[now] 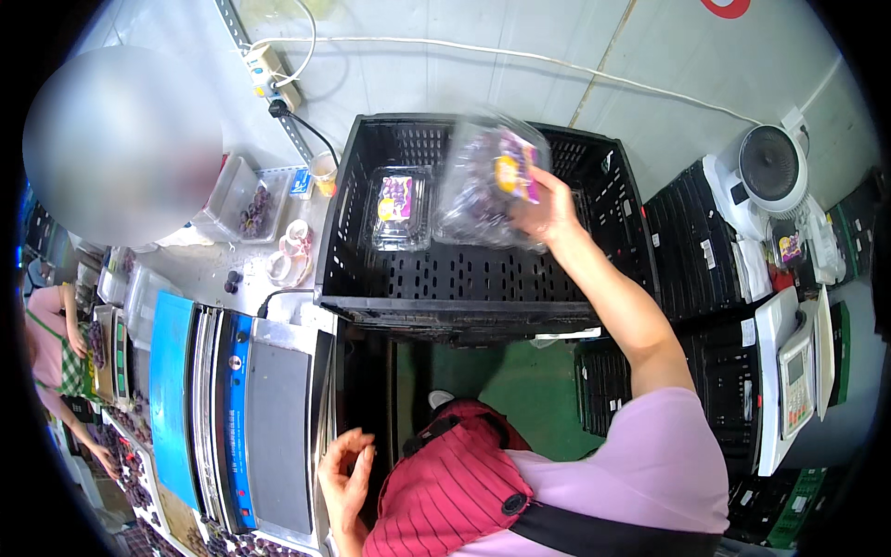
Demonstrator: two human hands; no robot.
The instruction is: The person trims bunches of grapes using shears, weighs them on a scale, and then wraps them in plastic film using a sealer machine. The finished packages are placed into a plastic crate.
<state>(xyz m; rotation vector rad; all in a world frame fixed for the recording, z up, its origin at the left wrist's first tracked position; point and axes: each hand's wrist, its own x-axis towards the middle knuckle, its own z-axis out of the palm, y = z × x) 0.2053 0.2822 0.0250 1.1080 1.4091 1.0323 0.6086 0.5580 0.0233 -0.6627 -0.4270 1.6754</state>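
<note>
Over the black plastic crate (483, 303), my right hand (548, 212) grips the side of a clear plastic box of grapes (478, 181) with a purple and yellow label. Motion blurs this box, and it is tilted. To its left, a second labelled grape box (394, 209) lies inside the crate. My left hand (345, 475) is beside the right edge of a film-wrapping machine (278, 427) with a grey plate. Its fingers are loosely curled and apart, and nothing shows in them.
Stacked black crates (691, 232) stand at the right, near a white fan (770, 162) and a scale (794, 385). At the left, a clear tub (264, 200) holds grapes beside rolls of tape (290, 260). Another person's arm (79, 432) reaches over grapes at the far left.
</note>
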